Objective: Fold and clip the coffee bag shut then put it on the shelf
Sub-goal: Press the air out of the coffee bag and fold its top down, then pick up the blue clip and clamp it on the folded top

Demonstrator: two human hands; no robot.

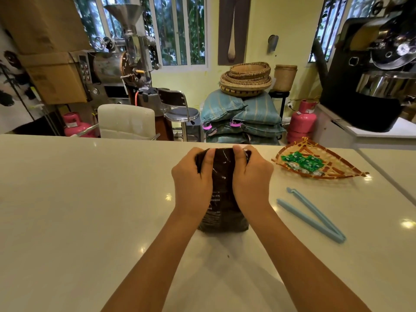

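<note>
A dark brown coffee bag with small white print stands on the white counter. My left hand grips the left side of its top and my right hand grips the right side, thumbs pressed on the folded-over top edge. The bag's upper corners are hidden under my fingers. A light blue bag clip lies open in a V on the counter, to the right of the bag and apart from it.
A woven fan-shaped tray with green wrapped sweets sits at the back right of the counter. Beyond the counter's far edge stand a white chair, a metal stool, stacked blue sacks, pink gas cylinders and roasting machines. No shelf is in view.
</note>
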